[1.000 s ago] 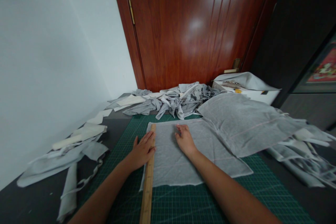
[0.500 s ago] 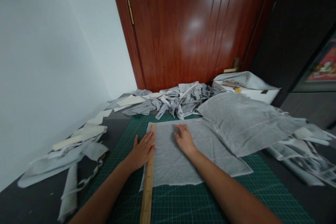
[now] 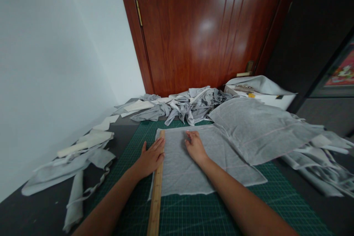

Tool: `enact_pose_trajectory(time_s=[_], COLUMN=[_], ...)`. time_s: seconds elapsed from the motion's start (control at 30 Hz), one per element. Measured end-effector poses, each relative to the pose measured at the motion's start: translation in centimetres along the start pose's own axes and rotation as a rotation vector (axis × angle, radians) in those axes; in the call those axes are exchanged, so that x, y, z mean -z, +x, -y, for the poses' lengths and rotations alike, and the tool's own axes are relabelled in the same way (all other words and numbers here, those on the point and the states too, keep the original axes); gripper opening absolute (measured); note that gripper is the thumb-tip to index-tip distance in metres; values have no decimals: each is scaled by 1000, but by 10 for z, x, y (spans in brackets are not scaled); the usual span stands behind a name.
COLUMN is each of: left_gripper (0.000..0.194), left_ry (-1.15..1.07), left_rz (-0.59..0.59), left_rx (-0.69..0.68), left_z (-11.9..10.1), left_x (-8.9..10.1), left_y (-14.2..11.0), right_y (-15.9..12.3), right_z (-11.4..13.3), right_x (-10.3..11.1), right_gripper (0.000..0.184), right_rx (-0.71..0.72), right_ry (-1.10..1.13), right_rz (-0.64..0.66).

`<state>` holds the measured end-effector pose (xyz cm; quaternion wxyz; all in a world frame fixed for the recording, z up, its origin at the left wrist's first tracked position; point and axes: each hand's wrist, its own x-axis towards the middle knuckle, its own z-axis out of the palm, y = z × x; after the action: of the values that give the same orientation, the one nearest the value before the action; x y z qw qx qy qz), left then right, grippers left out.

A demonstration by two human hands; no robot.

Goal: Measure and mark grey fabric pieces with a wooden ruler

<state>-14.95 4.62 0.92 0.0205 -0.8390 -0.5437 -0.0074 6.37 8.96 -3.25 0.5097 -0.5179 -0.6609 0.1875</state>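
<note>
A long wooden ruler (image 3: 155, 201) lies lengthwise along the left part of a grey cloth piece (image 3: 182, 180). My left hand (image 3: 152, 157) rests flat on the ruler, fingers stretched over it and thumb apart. Over the cloth, close to its far edge, my right hand (image 3: 196, 147) has its fingers curled in; whatever sits at the fingertips is too small to make out. Under the cloth is a green cutting mat (image 3: 190, 217) with a grid. Another grey cloth piece (image 3: 262, 132) overlaps the first one on the right.
Crumpled grey scraps (image 3: 190, 107) are heaped at the back, before a brown door (image 3: 188, 37). Pale strips and a rolled piece (image 3: 74, 202) lie at the left by the wall. A white box (image 3: 276, 100) stands at the back right, with more cloth (image 3: 329, 166) in front.
The view has shifted very slightly. Both hands, the ruler and the cloth stay practically in place.
</note>
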Motion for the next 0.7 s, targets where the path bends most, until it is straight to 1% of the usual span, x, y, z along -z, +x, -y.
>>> enact_pose_trajectory(time_s=[0.33, 0.53, 0.7], left_gripper=[55, 55, 52], left_ry=[-9, 9, -6], left_rz=[1, 14, -30], left_rx=[12, 21, -1], left_z=[1, 0, 2], left_x=[-4, -1, -4], left_y=[2, 2, 2], right_y=[1, 0, -1], right_z=[-1, 0, 2], right_x=[-1, 0, 0], right_gripper=[41, 42, 42], right_rx=[11, 7, 2], right_ry=[-6, -14, -18], right_rz=[-10, -1, -3])
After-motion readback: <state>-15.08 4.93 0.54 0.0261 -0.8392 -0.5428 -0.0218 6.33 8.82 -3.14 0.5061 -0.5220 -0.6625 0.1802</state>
